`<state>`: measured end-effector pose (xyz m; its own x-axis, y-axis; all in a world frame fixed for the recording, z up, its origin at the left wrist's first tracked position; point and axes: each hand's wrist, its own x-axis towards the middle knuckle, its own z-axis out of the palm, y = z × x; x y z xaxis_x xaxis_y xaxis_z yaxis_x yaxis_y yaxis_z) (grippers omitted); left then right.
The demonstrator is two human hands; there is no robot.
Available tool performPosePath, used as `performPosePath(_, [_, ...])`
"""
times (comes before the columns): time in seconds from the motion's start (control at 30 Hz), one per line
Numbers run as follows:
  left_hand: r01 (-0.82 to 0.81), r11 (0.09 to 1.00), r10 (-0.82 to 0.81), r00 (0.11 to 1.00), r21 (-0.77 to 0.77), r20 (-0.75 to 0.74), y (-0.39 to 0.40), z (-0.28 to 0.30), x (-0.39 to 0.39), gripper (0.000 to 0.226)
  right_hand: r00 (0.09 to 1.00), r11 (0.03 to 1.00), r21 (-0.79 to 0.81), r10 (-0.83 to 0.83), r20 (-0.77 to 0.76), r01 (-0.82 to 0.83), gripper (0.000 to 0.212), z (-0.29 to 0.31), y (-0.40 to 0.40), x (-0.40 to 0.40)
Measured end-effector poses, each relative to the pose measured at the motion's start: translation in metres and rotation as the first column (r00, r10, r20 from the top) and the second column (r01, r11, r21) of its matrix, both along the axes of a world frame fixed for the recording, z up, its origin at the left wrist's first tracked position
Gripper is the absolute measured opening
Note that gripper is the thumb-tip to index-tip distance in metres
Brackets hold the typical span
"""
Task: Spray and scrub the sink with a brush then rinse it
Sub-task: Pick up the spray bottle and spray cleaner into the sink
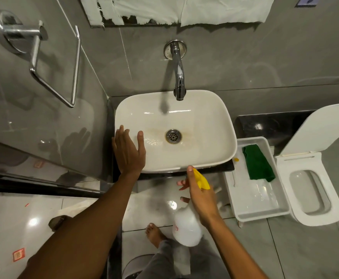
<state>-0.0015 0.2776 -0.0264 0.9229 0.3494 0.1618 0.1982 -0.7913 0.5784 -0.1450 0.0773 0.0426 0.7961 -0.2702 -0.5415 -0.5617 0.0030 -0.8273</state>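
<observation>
A white rectangular sink [205, 137] sits on a dark counter, with a metal drain [173, 136] in its middle and brownish staining around it. A chrome tap [178, 77] comes out of the wall above the basin; no water runs from it. My left hand [129, 150] rests flat and open on the sink's left rim, fingers spread. My right hand [197, 195] holds a white spray bottle [186, 226] with a yellow nozzle [202, 180] just in front of the sink's near edge, nozzle toward the basin. I see no brush.
A white tray [273, 208] to the right of the sink holds a green cloth [258, 164]. Further right stands a white toilet [315, 190] with its lid up. A chrome towel holder [44, 57] is on the left wall. My bare foot [154, 234] is on the tiled floor.
</observation>
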Motion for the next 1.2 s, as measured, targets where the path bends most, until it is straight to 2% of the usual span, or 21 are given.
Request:
performPosePath(0.17, [-0.013, 1.0, 0.014, 1.0, -0.021, 0.012, 0.0, 0.002, -0.002, 0.066, 1.0, 0.998, 0.063, -0.007, 0.024, 0.005, 0.046, 0.009, 0.012, 0.017])
performPosePath(0.3, [-0.01, 1.0, 0.01, 1.0, -0.023, 0.02, -0.001, 0.004, -0.002, 0.062, 0.999, 0.999, 0.039, 0.0, 0.053, -0.002, 0.047, 0.016, 0.014, 0.029])
performPosePath(0.47, [-0.01, 1.0, 0.011, 1.0, -0.028, 0.022, -0.001, 0.005, -0.002, 0.06, 0.983, 0.991, 0.009, -0.133, 0.126, 0.132, 0.047, 0.019, -0.004, 0.033])
performPosePath(0.6, [-0.007, 1.0, 0.007, 0.999, -0.022, 0.035, -0.002, 0.005, -0.003, 0.06, 0.96, 0.964, -0.053, -0.255, 0.116, 0.262, 0.041, 0.015, -0.025, 0.029])
performPosePath(0.73, [-0.007, 1.0, 0.007, 0.999, -0.009, 0.041, -0.002, 0.005, -0.002, 0.057, 0.945, 0.938, -0.122, -0.313, 0.095, 0.324, 0.045, 0.009, -0.046, 0.019])
performPosePath(0.93, [-0.004, 1.0, 0.003, 1.0, 0.016, 0.027, -0.001, 0.005, -0.003, 0.058, 0.967, 0.966, -0.053, -0.253, -0.016, 0.252, 0.056, 0.0, -0.059, 0.003])
performPosePath(1.07, [0.004, 0.999, -0.004, 1.0, 0.054, 0.007, -0.002, 0.005, -0.003, 0.061, 0.989, 0.99, -0.009, -0.144, -0.041, 0.144, 0.05, -0.002, -0.053, -0.005])
performPosePath(1.2, [0.008, 0.999, -0.007, 1.0, 0.049, -0.003, -0.004, 0.005, -0.003, 0.066, 0.997, 0.997, 0.027, -0.078, 0.003, 0.078, 0.041, 0.001, -0.044, -0.005])
